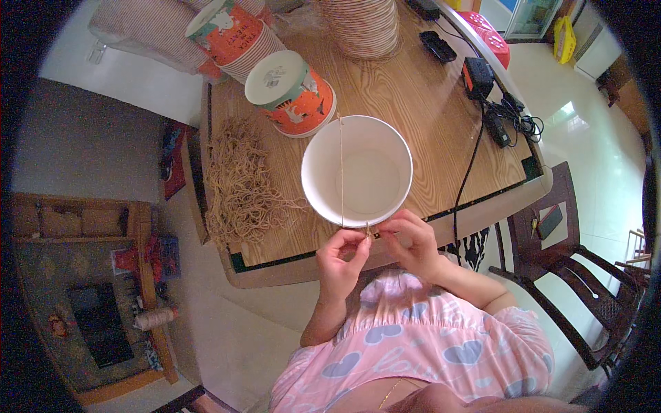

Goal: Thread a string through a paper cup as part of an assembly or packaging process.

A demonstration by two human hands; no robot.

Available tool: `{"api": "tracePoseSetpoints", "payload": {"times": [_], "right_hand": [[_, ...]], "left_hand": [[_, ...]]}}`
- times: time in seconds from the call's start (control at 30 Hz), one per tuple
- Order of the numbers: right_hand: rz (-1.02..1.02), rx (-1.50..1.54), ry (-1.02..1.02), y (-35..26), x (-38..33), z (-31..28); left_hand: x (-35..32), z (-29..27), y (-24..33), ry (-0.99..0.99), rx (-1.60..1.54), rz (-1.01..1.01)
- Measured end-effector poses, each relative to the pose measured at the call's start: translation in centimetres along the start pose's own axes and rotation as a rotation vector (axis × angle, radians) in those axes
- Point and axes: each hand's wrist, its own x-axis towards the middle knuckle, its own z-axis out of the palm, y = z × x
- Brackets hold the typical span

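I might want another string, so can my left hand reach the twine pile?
Likely yes: nothing bulky stands between your left hand and the twine pile on the tabletop, though that hand's fingers are busy at the white paper tub.

Wood-grain table [430, 131] with a pale rounded rim. Near its right edge, a small black tray [438, 47] and a black-and-orange box [477, 78], with tangled black cable [530, 127] just beyond, partly over the rim. From there, a single black cord [470, 172] running down toward the near edge. Past the table's far right corner, a red plastic stool [485, 38], then a yellow bag [564, 40] on the pale, shiny floor [575, 131]. Lower right, a dark wooden chair [559, 193] with a dark phone [549, 222] lying on it. Lower left, wooden shelving [69, 239] and a roll of pinkish thread [155, 317].
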Motion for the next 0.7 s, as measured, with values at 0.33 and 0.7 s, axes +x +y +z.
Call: {"api": "tracePoseSetpoints", "payload": {"times": [0.33,0.7], "right_hand": [[0.615,0.734,-0.182,0.31,0.15,0.08],[0.631,0.802,-0.177,0.52,0.41,0.21]], "left_hand": [[-0.03,0.10,0.01,0.003,-0.021,-0.011],[-0.08,0.01,-0.05,-0.005,0.032,0.017]]}}
